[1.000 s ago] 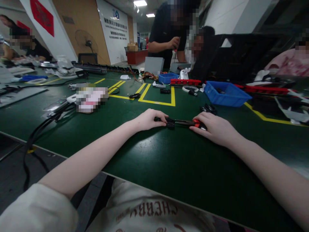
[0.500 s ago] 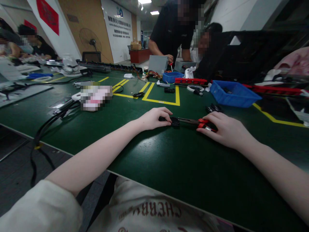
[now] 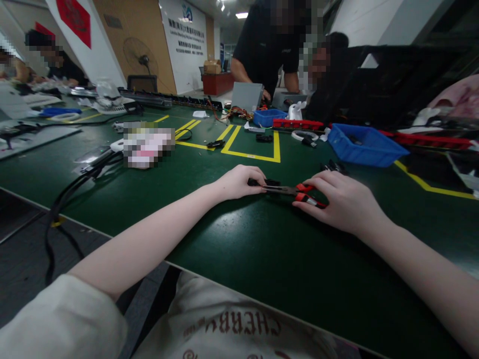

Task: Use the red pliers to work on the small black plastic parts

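Observation:
My left hand (image 3: 239, 182) rests on the green table (image 3: 262, 259), fingers curled over a small black part (image 3: 270, 182). My right hand (image 3: 342, 202) grips the red handles of a pair of pliers (image 3: 295, 191). The pliers' metal jaws point left and reach the black part right at my left fingertips. A second small black piece (image 3: 333, 166) lies just behind my right hand.
A blue bin (image 3: 361, 144) stands behind my right hand, a smaller blue tray (image 3: 267, 117) farther back by a red strip (image 3: 297, 124). Yellow tape lines (image 3: 250, 155) mark the table. Black cables (image 3: 75, 187) run off the left edge. Other people work at the far side.
The pliers' tips have moved left, closer to my left fingertips, and their handles have spread apart in my right hand. My left hand has stayed on the black part.

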{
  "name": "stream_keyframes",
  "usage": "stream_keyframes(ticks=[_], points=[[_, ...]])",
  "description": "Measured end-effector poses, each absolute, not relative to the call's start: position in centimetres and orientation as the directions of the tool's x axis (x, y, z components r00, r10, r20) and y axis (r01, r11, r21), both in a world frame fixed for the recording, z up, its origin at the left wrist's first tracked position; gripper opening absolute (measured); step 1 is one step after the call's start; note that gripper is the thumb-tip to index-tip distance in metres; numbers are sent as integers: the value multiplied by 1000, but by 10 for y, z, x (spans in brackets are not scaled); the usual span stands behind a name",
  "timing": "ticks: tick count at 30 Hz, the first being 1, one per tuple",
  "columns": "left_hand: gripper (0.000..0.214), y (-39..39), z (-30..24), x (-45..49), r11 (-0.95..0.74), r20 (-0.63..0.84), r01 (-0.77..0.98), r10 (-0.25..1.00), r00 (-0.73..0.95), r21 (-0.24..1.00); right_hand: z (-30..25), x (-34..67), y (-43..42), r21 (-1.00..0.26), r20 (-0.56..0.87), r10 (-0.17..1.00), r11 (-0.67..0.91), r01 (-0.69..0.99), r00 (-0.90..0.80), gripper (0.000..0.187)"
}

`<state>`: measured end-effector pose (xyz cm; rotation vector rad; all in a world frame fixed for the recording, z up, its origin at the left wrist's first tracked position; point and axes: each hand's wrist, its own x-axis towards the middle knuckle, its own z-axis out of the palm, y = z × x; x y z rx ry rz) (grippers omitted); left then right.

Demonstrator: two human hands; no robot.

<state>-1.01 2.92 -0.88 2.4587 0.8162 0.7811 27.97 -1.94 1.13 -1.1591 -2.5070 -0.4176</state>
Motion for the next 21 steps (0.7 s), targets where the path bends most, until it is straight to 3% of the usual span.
stream_keyframes(ticks=[21], points=[[8,27,-5,-11,-692,341,413,680,649,592,13,280,-20,110,413,673,632,767,-614,54]])
